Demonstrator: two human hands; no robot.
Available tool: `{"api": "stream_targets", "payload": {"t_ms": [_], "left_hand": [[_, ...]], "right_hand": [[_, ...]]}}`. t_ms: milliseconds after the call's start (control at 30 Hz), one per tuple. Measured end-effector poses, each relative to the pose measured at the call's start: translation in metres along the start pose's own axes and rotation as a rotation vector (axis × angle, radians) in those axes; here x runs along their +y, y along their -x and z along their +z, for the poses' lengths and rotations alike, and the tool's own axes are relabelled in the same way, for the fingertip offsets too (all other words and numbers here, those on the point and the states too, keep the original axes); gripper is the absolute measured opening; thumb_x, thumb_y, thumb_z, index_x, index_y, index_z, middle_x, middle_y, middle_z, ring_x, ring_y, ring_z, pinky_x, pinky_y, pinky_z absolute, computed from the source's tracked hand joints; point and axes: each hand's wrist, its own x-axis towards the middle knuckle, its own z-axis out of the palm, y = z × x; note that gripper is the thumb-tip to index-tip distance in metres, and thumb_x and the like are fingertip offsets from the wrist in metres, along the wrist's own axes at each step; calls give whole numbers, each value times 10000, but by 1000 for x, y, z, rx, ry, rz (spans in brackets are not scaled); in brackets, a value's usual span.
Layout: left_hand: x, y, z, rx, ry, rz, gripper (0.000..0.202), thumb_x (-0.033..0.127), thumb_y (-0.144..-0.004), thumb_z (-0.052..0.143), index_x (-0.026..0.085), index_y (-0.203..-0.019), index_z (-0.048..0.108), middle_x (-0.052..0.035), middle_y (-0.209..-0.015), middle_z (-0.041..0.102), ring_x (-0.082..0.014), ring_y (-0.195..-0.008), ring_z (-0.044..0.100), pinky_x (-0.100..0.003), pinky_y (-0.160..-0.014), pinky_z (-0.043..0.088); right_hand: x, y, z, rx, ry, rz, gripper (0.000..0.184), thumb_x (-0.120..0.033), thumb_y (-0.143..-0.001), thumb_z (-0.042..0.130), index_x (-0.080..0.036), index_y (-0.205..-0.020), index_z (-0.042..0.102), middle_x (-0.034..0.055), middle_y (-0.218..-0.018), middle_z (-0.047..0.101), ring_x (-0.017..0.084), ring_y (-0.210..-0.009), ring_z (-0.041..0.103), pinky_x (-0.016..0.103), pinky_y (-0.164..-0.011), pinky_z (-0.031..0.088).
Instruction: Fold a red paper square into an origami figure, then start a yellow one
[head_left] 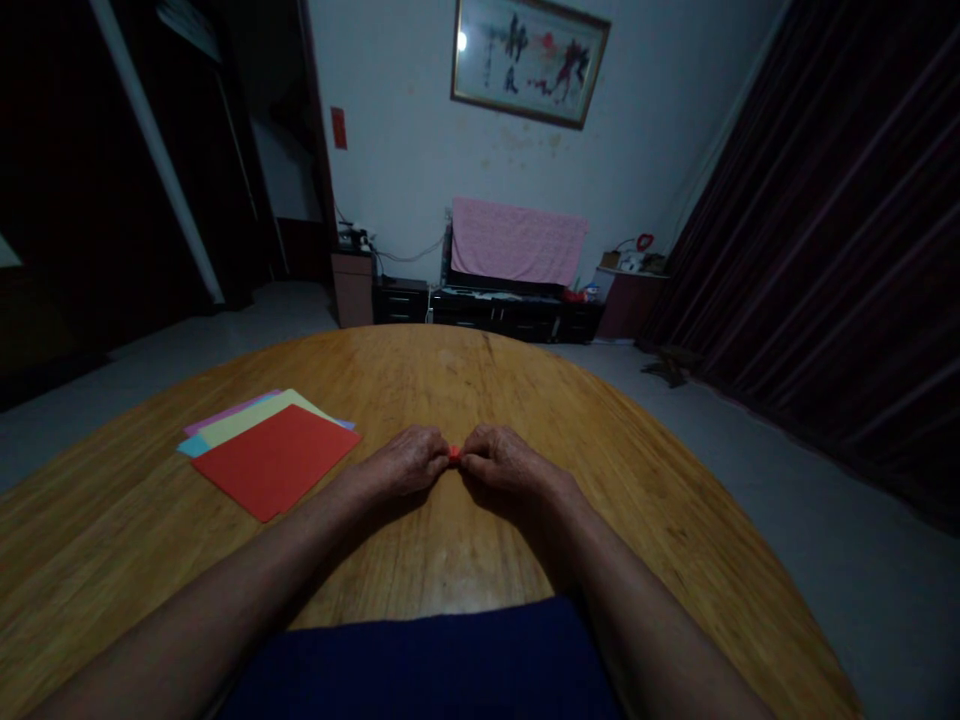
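Note:
A small piece of folded red paper (pixel 454 456) lies between my two hands over the middle of the table, and only a short bit of it shows. My left hand (pixel 411 460) is closed on its left end, fingers bent and thumb pressed in. On the other end, my right hand (pixel 504 458) pinches it the same way. The fingers hide most of the paper, so its full shape cannot be made out. To the left of my left hand lies a fanned stack of coloured paper, with a red sheet (pixel 277 460) on top.
The round wooden table (pixel 450 380) spreads out before me. Under the red sheet, a yellow sheet (pixel 244 420) and blue and purple ones stick out. Beyond the table stand a low black cabinet (pixel 480 312) and a television covered by a pink cloth (pixel 517 240). A dark curtain (pixel 810 240) hangs right.

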Motion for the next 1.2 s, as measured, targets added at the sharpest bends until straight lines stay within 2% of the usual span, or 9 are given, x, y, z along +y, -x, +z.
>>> {"api": "stream_targets", "payload": {"t_ms": [167, 333, 400, 500, 667, 867, 1000, 1100, 1200], "left_hand": [[-6, -4, 5, 20, 177, -74, 259, 251, -802, 492, 160, -871, 724, -43, -764, 655, -160, -708, 549, -279, -655, 366], [-16, -4, 21, 60, 591, -217, 310, 349, -785, 549, 123, -925, 708, -15, -653, 591, -115, -562, 458, -255, -534, 321], [-18, -5, 24, 59, 663, -226, 318, 371, -778, 578, 120, -926, 705, -24, -672, 603, -118, -579, 472, -250, -528, 322], [-19, -9, 24, 66, 640, -217, 293, 357, -757, 609, 131, -915, 709, -37, -748, 640, -134, -654, 514, -245, -561, 351], [-18, -17, 23, 105, 573, -316, 405, 303, -721, 627, 107, -1073, 668, -49, -785, 641, -131, -631, 507, -250, -556, 349], [-16, -22, 12, -9, 638, -306, 270, 241, -660, 617, 115, -892, 675, 3, -590, 536, -110, -535, 434, -249, -516, 283], [-17, -27, 2, -99, 548, -275, 216, 249, -617, 619, 129, -788, 672, 20, -555, 507, -99, -514, 407, -253, -513, 257], [-20, -30, 2, -125, 538, -280, 215, 267, -603, 618, 140, -767, 671, 25, -547, 496, -101, -511, 411, -255, -510, 263], [-25, -31, 6, -104, 577, -335, 252, 282, -597, 630, 146, -805, 668, 26, -554, 505, -108, -515, 431, -252, -512, 291]], "right_hand": [[-5, -3, -1, 0, 43, 68, 270, -189, -828, 492, -146, -574, 573, -14, -547, 488, 85, -536, 426, 230, -517, 264], [-3, -7, 1, 31, 58, 88, 268, -196, -827, 499, -150, -580, 593, 6, -579, 532, 93, -556, 456, 231, -513, 270], [-3, -8, 2, 32, 56, 98, 248, -187, -818, 503, -151, -598, 611, 15, -604, 561, 98, -575, 477, 228, -520, 283], [-5, -8, 1, 21, 50, 123, 238, -172, -808, 501, -151, -598, 611, 21, -615, 577, 102, -577, 484, 231, -521, 289], [-10, -7, 0, 31, 20, 151, 239, -170, -803, 495, -149, -596, 613, 15, -595, 563, 101, -561, 477, 236, -518, 289], [-7, -10, 6, 96, -5, 162, 237, -187, -811, 504, -146, -670, 691, 8, -580, 569, 98, -550, 470, 242, -526, 288], [-2, -13, 15, 170, -31, 157, 221, -229, -830, 534, -164, -774, 738, 11, -637, 621, 103, -603, 515, 229, -544, 304], [0, -15, 19, 202, -55, 195, 210, -229, -824, 549, -172, -785, 748, 11, -644, 633, 106, -615, 529, 223, -550, 316], [-1, -16, 20, 205, -67, 225, 209, -217, -818, 552, -177, -758, 749, 9, -617, 625, 105, -597, 522, 221, -547, 321]]}}
